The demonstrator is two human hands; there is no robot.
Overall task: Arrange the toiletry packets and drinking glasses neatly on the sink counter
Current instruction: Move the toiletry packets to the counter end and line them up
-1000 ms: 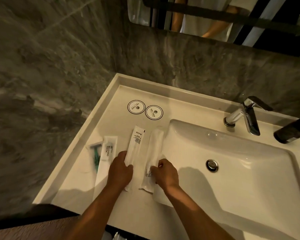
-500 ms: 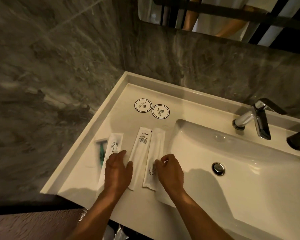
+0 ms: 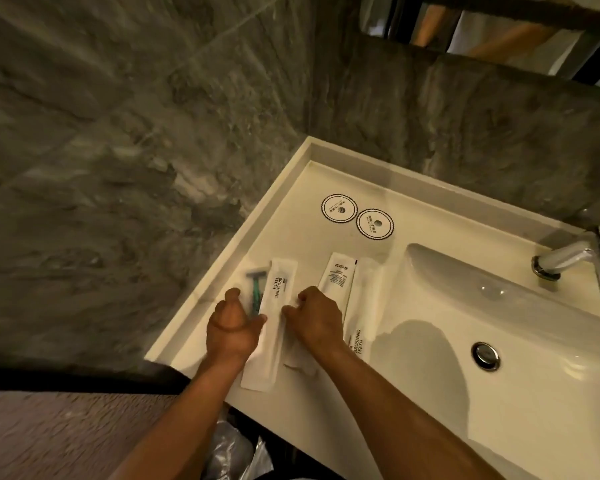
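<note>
Several white toiletry packets lie side by side on the white sink counter (image 3: 302, 188), left of the basin. From the left they are a clear razor packet (image 3: 254, 289) with a green razor, a "BRUSHING TEETH" packet (image 3: 277, 292), a printed sachet (image 3: 337, 280) and a second toothbrush packet (image 3: 365, 299). My left hand (image 3: 232, 329) is cupped over the razor's lower end, fingertips against the first toothbrush packet's left edge. My right hand (image 3: 316, 318) has curled fingers pinching that packet's right edge and hides the sachet's lower half. No drinking glass is in view.
Two round paper coasters (image 3: 339, 208) (image 3: 375, 224) sit near the counter's back corner. The basin (image 3: 499, 323) with its drain (image 3: 486, 355) fills the right side, a chrome faucet (image 3: 568, 261) behind it. Dark marble walls close the left and back. A lined bin (image 3: 236, 452) is below the counter edge.
Both hands have shifted left, from the two packets beside the basin to the left toothbrush packet next to the razor. The camera has swung left as well.
</note>
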